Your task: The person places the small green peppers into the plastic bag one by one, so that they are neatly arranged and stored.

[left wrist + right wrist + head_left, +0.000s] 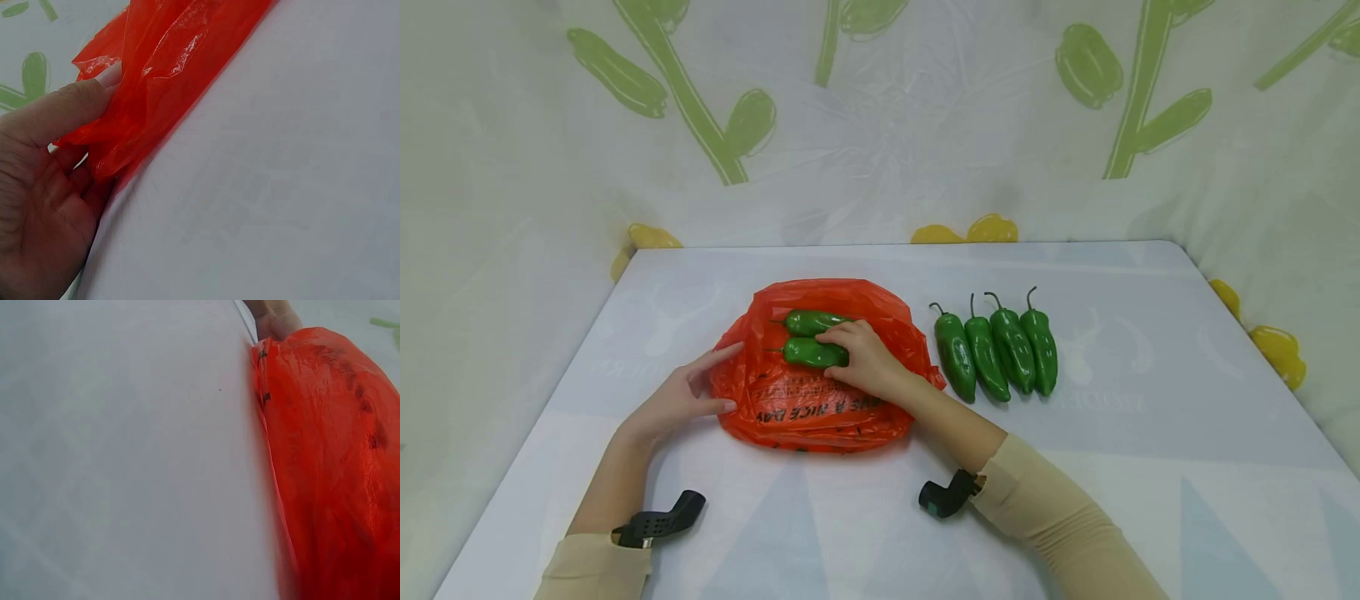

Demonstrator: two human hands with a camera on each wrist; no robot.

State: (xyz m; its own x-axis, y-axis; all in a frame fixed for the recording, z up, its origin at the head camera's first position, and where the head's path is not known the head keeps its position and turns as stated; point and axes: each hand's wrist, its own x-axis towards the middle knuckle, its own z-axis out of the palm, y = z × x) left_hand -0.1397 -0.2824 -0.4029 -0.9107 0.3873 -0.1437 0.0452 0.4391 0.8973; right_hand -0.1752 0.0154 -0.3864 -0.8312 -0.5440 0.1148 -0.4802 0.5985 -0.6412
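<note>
A red plastic bag (831,429) lies spread on the table with its mouth facing up and dark lettering on it. Two green peppers lie in it side by side, an upper pepper (808,322) and a lower pepper (805,352), stems to the left. My right hand (872,367) grips the right end of the lower pepper between fingers and thumb. At the bag's left edge, my left hand (670,404) holds the red film between thumb (78,106) and fingers. The right wrist view shows the bag's side (331,456), but not the right hand's grip.
To the right of the bag, several green peppers (957,358) lie in a row, stems pointing away. The white table (1112,525) has faint blue triangles. A pale curtain (917,125) with green plant prints hangs behind it. Black wrist cameras (662,518) sit on both forearms.
</note>
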